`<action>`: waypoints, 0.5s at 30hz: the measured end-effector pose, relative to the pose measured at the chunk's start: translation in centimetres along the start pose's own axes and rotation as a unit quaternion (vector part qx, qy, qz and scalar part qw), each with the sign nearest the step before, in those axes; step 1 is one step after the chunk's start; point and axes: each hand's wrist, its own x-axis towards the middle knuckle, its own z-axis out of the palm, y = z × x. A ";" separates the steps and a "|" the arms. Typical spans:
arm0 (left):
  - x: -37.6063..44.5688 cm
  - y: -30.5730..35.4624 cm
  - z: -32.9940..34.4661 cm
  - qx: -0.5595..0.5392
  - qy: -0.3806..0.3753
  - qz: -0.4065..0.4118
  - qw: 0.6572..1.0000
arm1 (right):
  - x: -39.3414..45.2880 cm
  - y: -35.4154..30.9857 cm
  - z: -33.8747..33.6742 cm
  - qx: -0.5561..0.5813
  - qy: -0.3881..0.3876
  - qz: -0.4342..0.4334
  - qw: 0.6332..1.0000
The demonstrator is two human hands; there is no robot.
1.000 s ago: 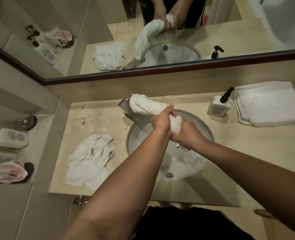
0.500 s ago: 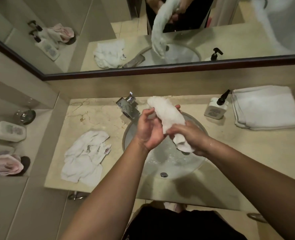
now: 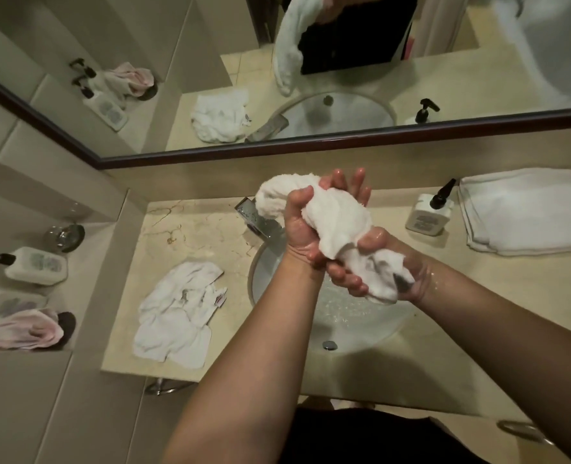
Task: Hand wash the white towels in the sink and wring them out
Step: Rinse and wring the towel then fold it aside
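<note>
A wet white towel (image 3: 336, 217) is rolled into a thick rope and held above the round white sink (image 3: 371, 324). My left hand (image 3: 299, 226) grips its upper part, with the fingers wrapped round behind it. My right hand (image 3: 374, 266) grips the lower end, which bulges out past the palm. Both hands are wet. The towel's far end curls over the chrome tap (image 3: 255, 217). The basin holds shallow water around the drain (image 3: 329, 345). A crumpled white towel (image 3: 177, 316) lies on the counter to the left of the sink.
A stack of folded white towels (image 3: 525, 209) sits at the counter's right, with a soap pump bottle (image 3: 428, 212) beside it. On the left ledge are two more bottles (image 3: 36, 266), a glass (image 3: 65, 234) and a pink cloth (image 3: 23, 329). A mirror (image 3: 344, 78) runs behind the counter.
The towel has risen higher above the sink. My left hand, open against it half a second ago, now grips its upper part. My right hand holds the lower end nearer me.
</note>
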 end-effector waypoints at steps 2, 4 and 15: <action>-0.2 0.4 0.4 0.089 0.108 -0.028 0.990 | -0.9 -0.4 -0.4 -0.048 0.062 0.017 0.997; -0.1 0.4 0.0 0.124 0.212 -0.064 0.967 | -1.4 -0.6 -0.2 -0.096 0.144 0.035 0.984; 1.7 -2.3 -2.1 0.316 0.473 -0.088 0.818 | -0.1 0.5 -3.2 -0.498 0.486 0.013 0.718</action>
